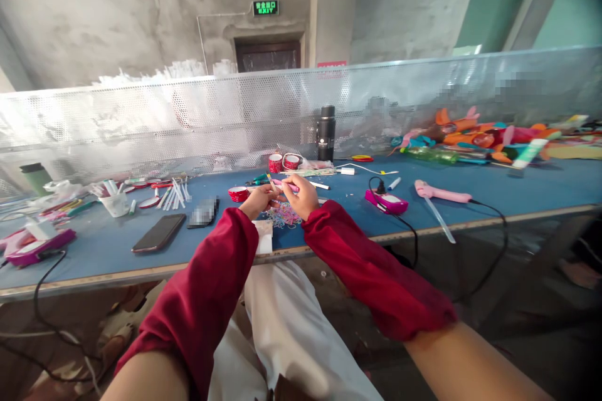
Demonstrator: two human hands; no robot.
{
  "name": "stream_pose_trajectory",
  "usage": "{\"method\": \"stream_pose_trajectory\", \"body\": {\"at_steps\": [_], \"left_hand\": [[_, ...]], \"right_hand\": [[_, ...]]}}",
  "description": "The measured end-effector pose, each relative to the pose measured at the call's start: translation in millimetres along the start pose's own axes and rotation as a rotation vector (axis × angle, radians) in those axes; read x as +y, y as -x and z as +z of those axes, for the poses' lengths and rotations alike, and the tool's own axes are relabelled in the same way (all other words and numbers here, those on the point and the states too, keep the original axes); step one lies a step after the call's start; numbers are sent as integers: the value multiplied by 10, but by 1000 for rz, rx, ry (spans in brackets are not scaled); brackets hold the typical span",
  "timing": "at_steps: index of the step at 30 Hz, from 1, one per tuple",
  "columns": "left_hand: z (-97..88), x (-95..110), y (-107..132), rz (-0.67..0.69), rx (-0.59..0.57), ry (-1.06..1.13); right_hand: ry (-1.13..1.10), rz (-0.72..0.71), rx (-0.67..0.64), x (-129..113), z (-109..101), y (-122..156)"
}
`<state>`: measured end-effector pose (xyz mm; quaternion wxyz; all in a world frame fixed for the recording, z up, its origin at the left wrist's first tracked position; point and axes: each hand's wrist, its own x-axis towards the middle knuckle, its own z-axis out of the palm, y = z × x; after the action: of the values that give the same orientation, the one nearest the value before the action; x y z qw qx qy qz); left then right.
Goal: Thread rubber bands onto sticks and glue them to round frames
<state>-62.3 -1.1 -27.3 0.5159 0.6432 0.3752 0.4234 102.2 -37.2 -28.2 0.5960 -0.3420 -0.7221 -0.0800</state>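
Observation:
My left hand (260, 199) is closed in a pinch around a thin pale stick with a yellowish tip (270, 180), which points up and away. Right beside it, my right hand (303, 197) is closed too, its fingers bent round a slim pink piece (290, 187) whose kind I cannot make out. Both hands are just above the table, almost touching. Below them lies a loose pile of small coloured rubber bands (285, 216). White paper (263, 239) sits at the table edge under my left wrist. A red tape roll (238, 194) lies left of the hands.
A black thermos (326, 135) and more red tape rolls (275, 163) stand behind. Leftward are a phone (158, 233) and a cup of white sticks (113, 203). Rightward are a purple power strip (386, 202) and a pink glue gun (442, 192), cords hanging off the edge.

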Motion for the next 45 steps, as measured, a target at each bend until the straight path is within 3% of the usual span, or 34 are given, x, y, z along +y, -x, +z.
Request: {"method": "stream_pose_trajectory", "body": {"at_steps": [45], "left_hand": [[10,30,31,-7,-4,-4]], "right_hand": [[40,16,9,-8,1,-1]]}}
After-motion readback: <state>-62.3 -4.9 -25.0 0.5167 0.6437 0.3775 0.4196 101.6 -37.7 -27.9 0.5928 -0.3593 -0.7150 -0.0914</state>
